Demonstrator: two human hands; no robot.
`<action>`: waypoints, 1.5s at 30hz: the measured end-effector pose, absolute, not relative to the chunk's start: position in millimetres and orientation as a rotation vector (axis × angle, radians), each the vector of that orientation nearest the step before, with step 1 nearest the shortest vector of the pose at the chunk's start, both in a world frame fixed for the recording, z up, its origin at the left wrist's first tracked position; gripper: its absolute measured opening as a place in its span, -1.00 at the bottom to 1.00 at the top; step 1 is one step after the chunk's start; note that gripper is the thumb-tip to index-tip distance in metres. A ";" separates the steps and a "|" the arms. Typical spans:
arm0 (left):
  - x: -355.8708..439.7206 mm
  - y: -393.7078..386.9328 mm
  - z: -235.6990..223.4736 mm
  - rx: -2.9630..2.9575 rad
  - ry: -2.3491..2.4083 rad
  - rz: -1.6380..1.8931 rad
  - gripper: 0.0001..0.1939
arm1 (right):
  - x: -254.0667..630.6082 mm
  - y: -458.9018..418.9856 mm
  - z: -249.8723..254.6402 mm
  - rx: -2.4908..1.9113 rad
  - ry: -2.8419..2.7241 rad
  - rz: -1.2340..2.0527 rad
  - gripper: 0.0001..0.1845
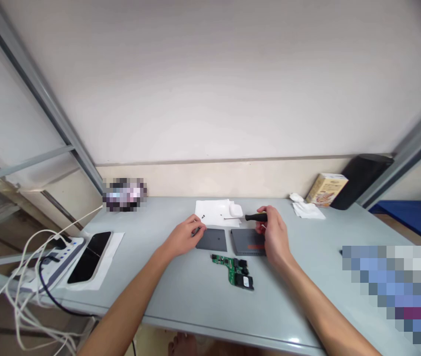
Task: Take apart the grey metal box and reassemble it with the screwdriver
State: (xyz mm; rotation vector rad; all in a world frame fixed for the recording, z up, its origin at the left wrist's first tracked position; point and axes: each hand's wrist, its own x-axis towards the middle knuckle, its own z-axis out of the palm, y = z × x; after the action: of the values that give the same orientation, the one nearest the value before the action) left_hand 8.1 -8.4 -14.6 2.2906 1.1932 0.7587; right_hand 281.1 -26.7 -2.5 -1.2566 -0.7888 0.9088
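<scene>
My right hand [276, 235] is wrapped around the black handle of a screwdriver [257, 217]. The screwdriver's thin shaft points left over white paper [210, 211], where a few tiny dark screws [203, 216] lie. Below that hand sits a dark grey box-like casing [245, 241] with a red mark, partly hidden by the fingers. At the upper left corner of a flat dark grey cover [213, 240], my left hand [185, 236] has its fingers curled together; what they pinch is unclear. Nearer me lies a green circuit board [234, 269] with black parts.
A white rounded case [236, 210] rests on the paper's right side. To the left are a phone [90, 257], a power strip [60, 259] and tangled white cables [19, 296]. Crumpled tissue [306, 208], a yellow box [327, 189] and a black cylinder [360, 180] stand back right.
</scene>
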 end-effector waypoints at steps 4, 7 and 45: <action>8.8 -9.1 -13.0 2.292 1.195 0.757 -0.68 | 280.7 -27.2 -2.2 -1.272 -0.806 0.909 -0.62; 8.6 -9.0 -13.4 2.299 1.194 0.756 -0.67 | 280.4 -28.0 -1.8 -1.279 -0.817 0.895 -0.60; 8.0 -9.1 -12.7 2.315 1.206 0.741 -0.70 | 280.1 -28.1 -2.8 -1.307 -0.825 0.880 -0.60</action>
State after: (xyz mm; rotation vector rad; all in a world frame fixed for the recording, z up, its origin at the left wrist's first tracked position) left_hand 8.0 -9.1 -12.7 2.3150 1.2057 0.7405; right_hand 280.1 -28.1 -2.8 -1.3074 -0.8251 0.8798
